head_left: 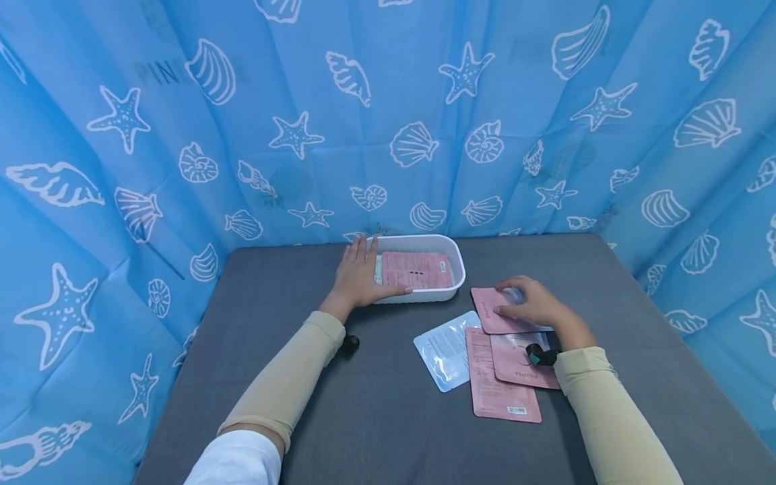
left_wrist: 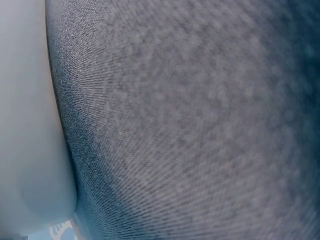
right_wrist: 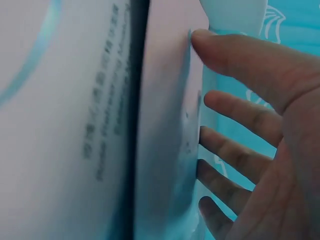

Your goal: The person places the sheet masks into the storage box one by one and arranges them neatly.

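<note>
A white plastic tub stands near the back edge of the table, with a pink printed sachet lying inside. My left hand rests on the tub's left end, fingers stretched toward the far rim and thumb along the front rim. To the right, my right hand is over a pink sachet, its spread fingertips at the surface in the right wrist view. Below it lie another pink sachet, a pink one with a barcode and a silvery-blue sachet, overlapping one another.
Grey cloth covers the table. A blue curtain with white shells and starfish hangs behind and along both sides. A pale green item shows inside the tub beside the left hand. Both wrists wear small dark devices.
</note>
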### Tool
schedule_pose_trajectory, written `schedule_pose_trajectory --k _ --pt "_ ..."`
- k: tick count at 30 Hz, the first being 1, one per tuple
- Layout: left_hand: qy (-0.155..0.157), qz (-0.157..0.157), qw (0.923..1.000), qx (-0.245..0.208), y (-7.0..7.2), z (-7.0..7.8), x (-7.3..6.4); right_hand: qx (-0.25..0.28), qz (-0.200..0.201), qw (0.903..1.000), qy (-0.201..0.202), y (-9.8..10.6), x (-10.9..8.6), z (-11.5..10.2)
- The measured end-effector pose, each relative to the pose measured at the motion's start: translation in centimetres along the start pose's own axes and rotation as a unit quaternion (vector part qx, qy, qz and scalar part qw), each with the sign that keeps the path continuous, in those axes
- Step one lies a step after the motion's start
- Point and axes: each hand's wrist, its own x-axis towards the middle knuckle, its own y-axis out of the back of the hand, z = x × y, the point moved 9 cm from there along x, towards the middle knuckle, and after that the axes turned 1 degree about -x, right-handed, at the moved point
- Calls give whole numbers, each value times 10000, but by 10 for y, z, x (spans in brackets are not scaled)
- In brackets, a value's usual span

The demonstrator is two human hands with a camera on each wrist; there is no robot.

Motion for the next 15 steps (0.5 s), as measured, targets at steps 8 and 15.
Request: schedule_pose_trajectory --k 8,15 --pt "5 -24 10000 5 0 1 -1 -87 -114 9996 -239 6 -7 7" --pt "-8 15 10000 -20 2 0 -1 -170 -29 9996 -224 11 -13 11"
